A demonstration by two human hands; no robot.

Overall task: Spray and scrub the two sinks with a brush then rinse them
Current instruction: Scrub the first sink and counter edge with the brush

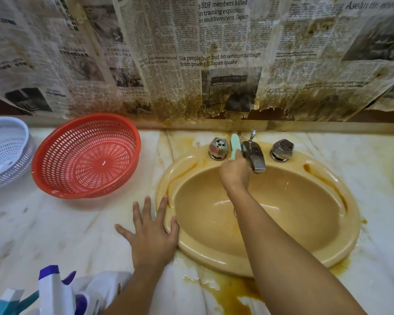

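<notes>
Two baskets sit at ten o'clock on the marble counter: a white basket, then a red basket. Spray bottles stand at seven o'clock. The left hand lies flat, fingers spread, holding nothing, touching the rim of the tan sink. At twelve o'clock of the basin the right hand is closed around a pale green brush, just beside the faucet.
</notes>
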